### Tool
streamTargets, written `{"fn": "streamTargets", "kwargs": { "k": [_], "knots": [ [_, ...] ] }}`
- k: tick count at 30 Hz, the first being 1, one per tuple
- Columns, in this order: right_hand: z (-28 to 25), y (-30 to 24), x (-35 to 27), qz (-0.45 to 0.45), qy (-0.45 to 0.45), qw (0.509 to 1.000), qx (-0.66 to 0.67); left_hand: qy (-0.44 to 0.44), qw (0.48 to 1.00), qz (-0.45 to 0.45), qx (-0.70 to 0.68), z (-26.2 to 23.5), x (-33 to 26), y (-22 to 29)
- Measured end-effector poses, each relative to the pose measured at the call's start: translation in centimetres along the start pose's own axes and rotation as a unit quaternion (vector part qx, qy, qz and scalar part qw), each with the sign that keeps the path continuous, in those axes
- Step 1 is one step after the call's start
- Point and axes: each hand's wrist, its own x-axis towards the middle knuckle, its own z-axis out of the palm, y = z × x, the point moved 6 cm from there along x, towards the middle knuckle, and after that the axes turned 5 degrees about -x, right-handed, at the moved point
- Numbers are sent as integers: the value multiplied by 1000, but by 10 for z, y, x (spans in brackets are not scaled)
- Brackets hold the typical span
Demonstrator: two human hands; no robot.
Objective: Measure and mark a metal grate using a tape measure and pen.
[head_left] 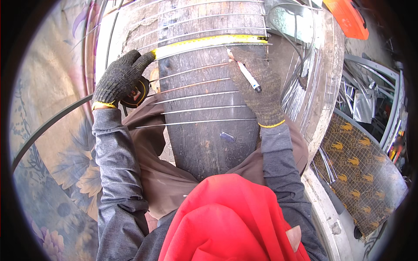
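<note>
Gloves cover both of our hands, dark knitted ones with yellow cuffs. Our landmark is the dark wooden plank [204, 130] that runs away from our lap toward the far side.

Our left hand [119, 78] is at the left edge of the plank. Its fingers are curled closed around the round case of a tape measure [136, 93], black and yellow, and the index finger lies stretched along the start of the yellow tape [209, 42]. This tape crosses the whole width of the plank, and its end hook sits at the right edge of the plank.

Our right hand [257, 85] rests flat on the right part of the plank, just under the tape. The fingers are close together and pinch a white pen [244, 71] with a dark cap. The tip of the pen points up to the tape, very near its lower edge; we cannot tell if it touches.

Thin metal rods [196, 109] lie across the plank, one after another, below and above the tape. Their ends stick out over both edges of the plank.

Left of the plank we see a flowered cloth [52, 143] with a dark curved bar over it, so the room there is open. Right of the plank a bundle of wires [300, 82] is close to our right hand, and there the space is narrow.
</note>
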Motion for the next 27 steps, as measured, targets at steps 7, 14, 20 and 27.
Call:
{"fn": "streamTargets", "kwargs": {
  "k": [7, 14, 20, 27],
  "knots": [
    [-6, -4, 3, -6, 8, 1000, 16, -8, 1000, -14, -13, 0, 1, 0],
    [4, -3, 0, -3, 13, 999, 37, -6, 999, -20, -41, -2, 1, 0],
    [-1, -12, 6, -7, 33, 999, 21, -14, 997, -47, -56, -3, 0, 1],
    [-2, -13, 8, 16, 36, 996, 83, 13, 1000, 13, -14, 1, -1, -1]
  ]
}}
